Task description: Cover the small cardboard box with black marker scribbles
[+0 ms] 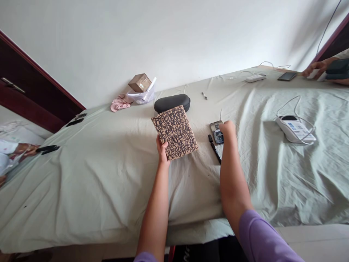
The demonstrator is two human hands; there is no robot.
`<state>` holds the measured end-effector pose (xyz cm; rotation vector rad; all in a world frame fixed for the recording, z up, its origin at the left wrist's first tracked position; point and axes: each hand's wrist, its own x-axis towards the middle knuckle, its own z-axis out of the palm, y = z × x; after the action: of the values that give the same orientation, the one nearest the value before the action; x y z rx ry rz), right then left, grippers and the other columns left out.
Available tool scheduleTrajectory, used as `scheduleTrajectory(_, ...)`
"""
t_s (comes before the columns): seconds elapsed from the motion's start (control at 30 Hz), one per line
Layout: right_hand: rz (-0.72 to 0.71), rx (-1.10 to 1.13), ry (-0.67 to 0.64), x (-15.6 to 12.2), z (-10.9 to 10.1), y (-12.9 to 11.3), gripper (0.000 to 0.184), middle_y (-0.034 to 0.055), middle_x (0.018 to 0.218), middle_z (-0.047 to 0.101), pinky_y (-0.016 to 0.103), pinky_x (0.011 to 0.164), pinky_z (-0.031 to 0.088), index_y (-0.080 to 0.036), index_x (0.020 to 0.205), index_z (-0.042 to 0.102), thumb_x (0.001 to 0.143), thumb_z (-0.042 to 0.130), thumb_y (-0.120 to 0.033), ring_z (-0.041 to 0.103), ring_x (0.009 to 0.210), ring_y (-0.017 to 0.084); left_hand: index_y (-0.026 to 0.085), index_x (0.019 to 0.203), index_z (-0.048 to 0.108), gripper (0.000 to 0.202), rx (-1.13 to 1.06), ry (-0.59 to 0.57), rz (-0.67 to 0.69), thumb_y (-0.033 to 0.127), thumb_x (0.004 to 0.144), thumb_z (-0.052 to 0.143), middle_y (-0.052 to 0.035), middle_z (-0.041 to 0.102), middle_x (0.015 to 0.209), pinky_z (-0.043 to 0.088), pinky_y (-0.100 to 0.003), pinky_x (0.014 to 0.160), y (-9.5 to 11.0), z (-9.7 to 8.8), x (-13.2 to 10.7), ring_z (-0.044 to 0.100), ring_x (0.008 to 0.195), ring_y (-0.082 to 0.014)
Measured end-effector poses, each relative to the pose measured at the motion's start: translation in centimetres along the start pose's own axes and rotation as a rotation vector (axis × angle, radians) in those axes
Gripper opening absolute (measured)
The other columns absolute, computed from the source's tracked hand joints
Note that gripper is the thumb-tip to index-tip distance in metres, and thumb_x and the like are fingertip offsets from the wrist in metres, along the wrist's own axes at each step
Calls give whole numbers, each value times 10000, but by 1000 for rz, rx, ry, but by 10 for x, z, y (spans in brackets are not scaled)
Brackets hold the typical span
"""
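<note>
My left hand [163,150] grips the lower left edge of a flat cardboard piece [176,133], with the thumb on its front. Dense black scribbled loops cover that face, and the piece is tilted up above the cloth. My right hand [228,129] is curled at the right edge of a smartphone [217,133] with a lit screen; most of its fingers are hidden. A black marker [215,148] lies just left of and below the phone. Behind the cardboard rests a black oval hard case [172,103], partly covered by it.
Pale green cloth [109,174] covers the wide surface. At the back are a small brown box [140,83], a plastic bag [143,96], a pink cloth [120,102] and a pen [204,95]. A white device with a cable [296,130] lies right. Other people's hands show at both sides.
</note>
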<state>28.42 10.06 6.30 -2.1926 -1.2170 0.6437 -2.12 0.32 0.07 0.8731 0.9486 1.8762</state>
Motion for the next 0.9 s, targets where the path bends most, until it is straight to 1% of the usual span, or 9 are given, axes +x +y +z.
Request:
scheduleTrajectory(0.07, 8, -23, -19, 0, 1, -2, 402, 288, 1232, 750, 416, 929, 542, -94, 1255, 765, 897, 593, -157, 700, 1220, 381, 325, 1391, 611, 720, -11, 3, 1, 471, 709, 790, -70, 664, 1502, 542, -449, 1135, 0, 1, 0, 641, 1385, -299)
scheduleTrajectory(0.2, 77, -99, -41, -1, 8, -11, 491, 294, 1396, 664, 553, 1130, 433, -116, 1363, 709, 899, 672, -270, 547, 1407, 437, 314, 1378, 622, 720, -28, 11, 11, 454, 697, 806, -66, 677, 1474, 528, -439, 1149, 2, 2, 0, 634, 1384, -296)
scheduleTrajectory(0.27, 115, -149, -45, -1, 14, -15, 573, 292, 1475, 602, 593, 1162, 388, -140, 1389, 687, 846, 754, -312, 488, 1442, 450, 314, 1360, 634, 713, -52, 10, 6, 435, 684, 825, -58, 686, 1454, 524, -434, 1151, 2, 2, 0, 633, 1381, -294)
scheduleTrajectory(0.4, 156, -234, -53, -4, 28, -19, 815, 285, 1646, 439, 633, 1165, 391, -181, 1507, 595, 743, 850, -297, 362, 1543, 468, 325, 1346, 649, 706, -79, 6, -3, 422, 675, 847, -53, 693, 1446, 530, -442, 1148, 2, 2, 0, 632, 1388, -305)
scheduleTrajectory(0.5, 167, -290, -31, -6, 35, -19, 952, 329, 1677, 367, 641, 1188, 389, -112, 1605, 475, 735, 836, -259, 306, 1597, 472, 335, 1355, 654, 705, -65, 4, -5, 439, 684, 845, -54, 687, 1464, 535, -457, 1149, 1, 1, 1, 628, 1406, -318)
scheduleTrajectory(0.63, 155, -318, -16, -9, 39, -20, 1008, 385, 1654, 377, 634, 1199, 374, -27, 1641, 402, 746, 813, -237, 343, 1580, 495, 335, 1355, 654, 712, -69, 4, -5, 443, 677, 841, -54, 671, 1490, 529, -458, 1158, 1, 2, 1, 618, 1423, -323)
scheduleTrajectory(0.73, 120, -320, -43, -13, 31, -24, 1055, 402, 1668, 379, 690, 1156, 388, -53, 1696, 331, 762, 789, -226, 378, 1551, 523, 326, 1339, 658, 694, -75, 5, -2, 432, 677, 837, -56, 684, 1456, 531, -451, 1145, 2, 3, 1, 633, 1393, -319)
scheduleTrajectory(0.8, 61, -333, -51, -19, 16, -29, 997, 389, 1661, 414, 737, 1113, 406, -108, 1711, 333, 809, 741, -222, 406, 1527, 533, 321, 1328, 662, 687, -76, 13, 3, 425, 673, 839, -56, 695, 1428, 537, -444, 1130, 3, 3, 1, 647, 1366, -316)
scheduleTrajectory(0.9, -112, -411, -11, -39, -16, -36, 696, 347, 1564, 541, 707, 1102, 439, -113, 1573, 550, 897, 652, -246, 503, 1456, 504, 322, 1332, 664, 684, -78, 26, 13, 426, 677, 833, -54, 704, 1409, 541, -439, 1120, 4, 2, 1, 660, 1347, -313)
